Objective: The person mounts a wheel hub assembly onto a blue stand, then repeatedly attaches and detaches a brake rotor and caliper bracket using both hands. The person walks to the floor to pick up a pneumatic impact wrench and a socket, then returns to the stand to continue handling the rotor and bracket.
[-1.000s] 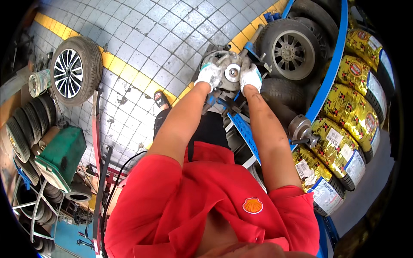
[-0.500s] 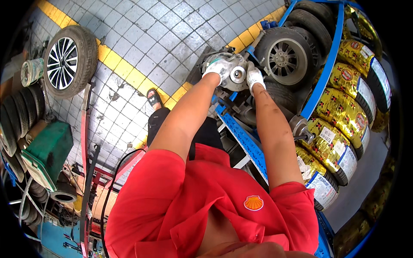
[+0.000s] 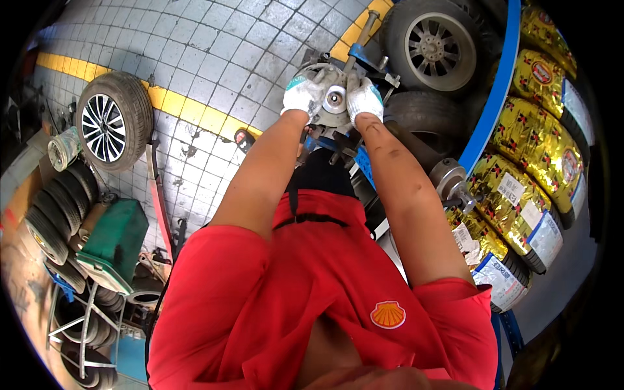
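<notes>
A round grey metal strut mount (image 3: 334,99), with a raised ring and a nut at its centre, sits on a dark machine with blue clamp arms (image 3: 361,54), which looks like a spring compressor. My left hand (image 3: 303,96), in a white glove, grips the mount's left side, its fingers bent over the top. On the opposite side my right hand (image 3: 364,100), gloved too, closes on the mount beside the blue clamp. The undersides of both hands and whatever lies beneath the mount are hidden.
At the right stand a blue rack post (image 3: 486,104), a used wheel (image 3: 437,49) and tyres in gold wrapping (image 3: 536,140). A metal cylinder with a handle (image 3: 452,181) lies near my right forearm. At left are an alloy wheel (image 3: 107,127) and a green bin (image 3: 116,240).
My right hand has come in from the mount's outer right side to rest close against it. My left hand has shifted back to its left side. The whole view has swung somewhat.
</notes>
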A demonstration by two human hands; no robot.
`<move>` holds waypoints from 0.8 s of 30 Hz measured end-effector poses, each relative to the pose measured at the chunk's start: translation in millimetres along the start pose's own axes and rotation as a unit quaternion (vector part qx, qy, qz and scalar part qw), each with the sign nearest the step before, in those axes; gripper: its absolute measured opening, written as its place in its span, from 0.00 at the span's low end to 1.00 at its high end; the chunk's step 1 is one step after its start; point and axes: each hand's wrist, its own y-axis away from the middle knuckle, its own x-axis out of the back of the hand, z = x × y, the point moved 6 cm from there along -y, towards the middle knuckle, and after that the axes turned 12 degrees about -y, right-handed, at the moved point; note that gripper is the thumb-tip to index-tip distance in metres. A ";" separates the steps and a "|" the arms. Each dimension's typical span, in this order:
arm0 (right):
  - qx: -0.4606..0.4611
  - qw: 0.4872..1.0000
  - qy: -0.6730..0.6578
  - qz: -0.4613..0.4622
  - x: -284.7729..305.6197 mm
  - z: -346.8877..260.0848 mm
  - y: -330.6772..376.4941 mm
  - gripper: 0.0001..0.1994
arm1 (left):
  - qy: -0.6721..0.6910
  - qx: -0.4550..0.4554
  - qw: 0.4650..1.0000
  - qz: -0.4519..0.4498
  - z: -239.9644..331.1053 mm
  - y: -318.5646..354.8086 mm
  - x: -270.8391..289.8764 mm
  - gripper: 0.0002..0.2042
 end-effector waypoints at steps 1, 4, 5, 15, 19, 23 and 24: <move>-0.006 1.000 -0.003 -0.014 0.2 -1.3 -4.5 0.34 | -0.005 0.008 1.000 -0.029 -0.5 -7.2 0.6 0.25; -0.011 0.999 -0.011 -0.033 -7.4 -0.2 -7.7 0.33 | -0.015 0.018 0.999 -0.043 -8.7 -12.1 3.4 0.25; -0.009 0.999 -0.012 -0.034 -8.9 -1.9 -7.1 0.32 | -0.011 0.026 0.999 -0.041 -8.4 -10.1 3.3 0.24; 0.002 1.000 0.026 0.016 0.0 -2.1 6.8 0.33 | 0.175 0.108 0.978 0.030 2.3 12.2 32.6 0.31; 0.006 0.999 0.035 0.026 -0.5 -2.2 6.6 0.33 | 0.214 0.088 0.972 -0.027 0.5 11.4 28.6 0.32; 0.011 0.998 0.030 0.046 -2.5 1.6 -2.2 0.35 | 0.273 0.129 0.953 0.016 -2.3 18.4 46.7 0.33; 0.020 0.998 0.034 0.052 -0.3 0.9 -5.2 0.36 | 0.275 0.115 0.954 0.021 -0.2 14.2 43.3 0.33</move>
